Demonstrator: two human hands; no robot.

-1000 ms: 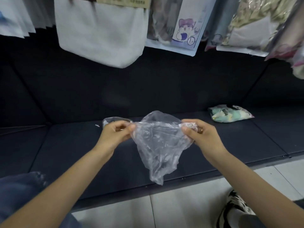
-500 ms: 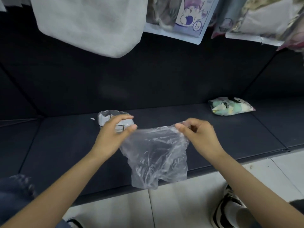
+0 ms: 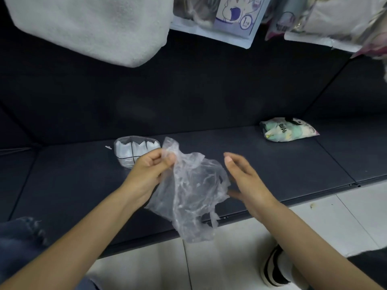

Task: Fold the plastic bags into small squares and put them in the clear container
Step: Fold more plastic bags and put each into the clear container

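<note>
Folding has barely begun: the left hand (image 3: pixel 150 170) pinches the crumpled plastic bag (image 3: pixel 188 193), the right hand (image 3: pixel 245 178) hangs loose-fingered beside it, probably needing to flatten it.

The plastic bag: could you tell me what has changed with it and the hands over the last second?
The right hand has let go of the plastic bag and now hovers open beside it. The left hand alone pinches the bag's top edge, so the bag hangs crumpled instead of stretched between both hands. The clear container and the snack packet stayed put on the dark shelf.
</note>
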